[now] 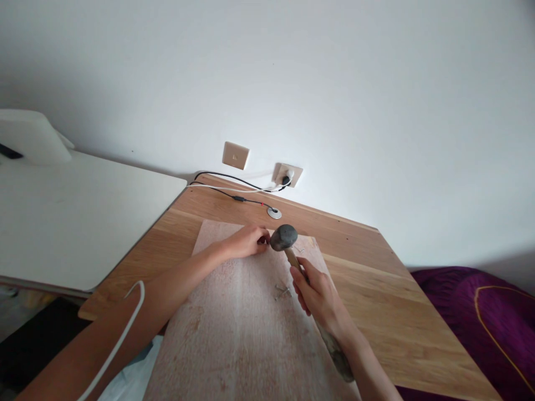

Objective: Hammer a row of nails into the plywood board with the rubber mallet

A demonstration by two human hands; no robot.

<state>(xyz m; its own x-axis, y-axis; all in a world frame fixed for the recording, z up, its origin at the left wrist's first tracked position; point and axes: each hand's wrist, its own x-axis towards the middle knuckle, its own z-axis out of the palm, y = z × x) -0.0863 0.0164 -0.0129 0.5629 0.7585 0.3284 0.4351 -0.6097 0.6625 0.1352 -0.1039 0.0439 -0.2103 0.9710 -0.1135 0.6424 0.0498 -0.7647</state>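
You are holding a hammer (pixel 284 238) in your right hand (pixel 320 295), with its dark rounded head hanging just beside your left fingertips (pixel 264 240). Your right grip is clamped around the wooden handle (pixel 295 259), while your left hand (pixel 246 242) is resting on a pale plywood board (pixel 234 328), its grip drawn together in a small pinch near the board's far edge. Whatever you are pinching is hidden behind your fingers and the hammer head, so I cannot tell what it is.

The step in hand looks like positioning rather than striking, and the head sitting so close calls for keeping your left fingers clear of it. A few small metal nails (pixel 282 291) are lying in a loose cluster on the board, near your right hand. A mottled dark patch (pixel 336 353) is showing beyond your right wrist, but it is hard to make out.

The board is lying on a wooden surface (pixel 368 278), with a white cord (pixel 121 340) crossing your left forearm. Black and white cables (pixel 234 189) are running along the far edge to a wall socket (pixel 287 174). A white desk (pixel 75 223) is standing to the left, and a purple bed cover (pixel 472 328) is showing to the right.
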